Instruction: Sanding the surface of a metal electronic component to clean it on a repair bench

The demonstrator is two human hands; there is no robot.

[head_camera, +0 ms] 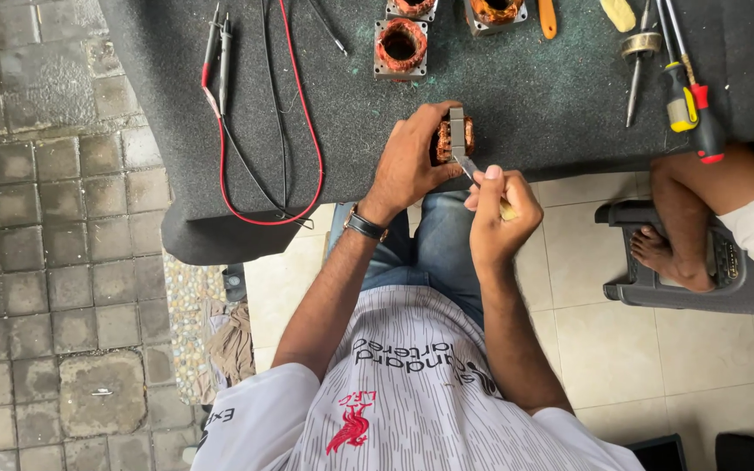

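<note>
A small motor stator (pixel 453 138) w/ copper windings was gripped in the left hand (pixel 407 166) at the grey mat's (pixel 525 96) near edge. The right hand (pixel 497 209) was closed on a thin blade tool (pixel 468 166), tip at the windings. Risk noted: a slip could nick winding insulation or the left fingers, as the stator was held unsupported.

1. Both arms are bare below short sleeves and reach forward from the shoulders, converging ahead of the lap.
2. The left arm runs out nearly straight, with a dark band on the wrist.
3. The left hand (pixel 412 161) is curled, its back facing up, fingers wrapped closed around what it holds, thumb toward the right.
4. The right arm is bent at the elbow, forearm angled inward.
5. The right hand (pixel 499 209) sits just beside the left, slightly nearer the body, fingers folded in a fist-like pinch, thumb pressed on top.
</note>
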